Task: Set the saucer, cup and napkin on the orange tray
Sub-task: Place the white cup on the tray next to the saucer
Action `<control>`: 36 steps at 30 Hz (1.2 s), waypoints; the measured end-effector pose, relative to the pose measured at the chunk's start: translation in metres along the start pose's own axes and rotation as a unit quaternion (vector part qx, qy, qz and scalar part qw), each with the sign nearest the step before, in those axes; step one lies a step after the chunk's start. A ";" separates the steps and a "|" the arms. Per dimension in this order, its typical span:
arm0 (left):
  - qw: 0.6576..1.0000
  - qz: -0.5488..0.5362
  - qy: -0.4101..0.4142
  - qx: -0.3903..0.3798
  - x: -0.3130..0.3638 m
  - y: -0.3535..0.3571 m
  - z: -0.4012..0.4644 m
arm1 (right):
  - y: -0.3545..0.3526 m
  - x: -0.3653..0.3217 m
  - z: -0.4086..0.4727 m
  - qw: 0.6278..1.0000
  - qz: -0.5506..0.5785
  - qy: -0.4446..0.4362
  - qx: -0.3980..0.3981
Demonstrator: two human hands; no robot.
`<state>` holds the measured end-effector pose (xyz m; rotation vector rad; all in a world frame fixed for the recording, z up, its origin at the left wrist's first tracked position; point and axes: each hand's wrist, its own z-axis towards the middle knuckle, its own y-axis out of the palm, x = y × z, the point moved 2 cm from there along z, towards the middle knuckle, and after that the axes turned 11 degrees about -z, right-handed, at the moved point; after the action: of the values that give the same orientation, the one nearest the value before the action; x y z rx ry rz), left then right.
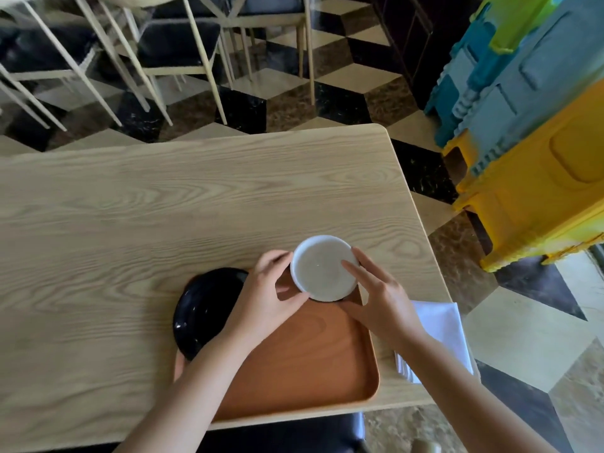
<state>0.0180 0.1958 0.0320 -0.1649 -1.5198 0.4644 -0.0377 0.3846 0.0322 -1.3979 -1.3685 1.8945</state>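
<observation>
White cup (324, 269) between both hands, over orange tray (304, 364).

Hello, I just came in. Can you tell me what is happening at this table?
A person is setting a tray. Both hands, the left hand and the right hand, hold a white cup over the far corner of the orange tray, above something dark that it mostly hides. A black saucer lies at the tray's left edge, partly under the left arm. A white napkin still lies on the wooden table, right of the tray.
</observation>
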 end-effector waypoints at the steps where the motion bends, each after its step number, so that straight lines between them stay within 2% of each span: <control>1: 1.000 0.009 0.000 0.001 -0.002 -0.002 -0.008 | 0.002 -0.002 -0.003 1.000 0.001 -0.006 -0.012; 8: 0.999 0.035 -0.012 0.023 -0.016 -0.001 -0.041 | 0.012 -0.010 -0.014 0.998 -0.029 -0.056 -0.029; 15: 0.995 0.084 -0.009 0.045 -0.017 0.006 -0.037 | 0.013 -0.012 -0.002 0.997 0.002 -0.009 -0.073; 22: 0.963 0.266 0.027 0.014 -0.016 0.005 -0.038 | 0.008 -0.017 0.009 0.995 -0.040 -0.011 -0.089; 26: 0.949 0.315 0.030 0.021 -0.015 0.007 -0.035 | 0.007 -0.016 0.012 0.995 -0.053 -0.014 -0.089; 33: 0.953 0.303 -0.007 0.025 -0.009 0.009 -0.036 | 0.007 -0.017 0.006 0.995 -0.052 -0.010 -0.084; 36: 0.956 0.287 0.031 0.057 0.005 0.011 -0.046 | 0.004 -0.016 -0.004 0.997 -0.056 -0.009 -0.059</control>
<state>0.0610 0.2161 0.0294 -0.5331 -1.3663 0.9968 -0.0271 0.3727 0.0365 -1.3319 -1.5556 1.7850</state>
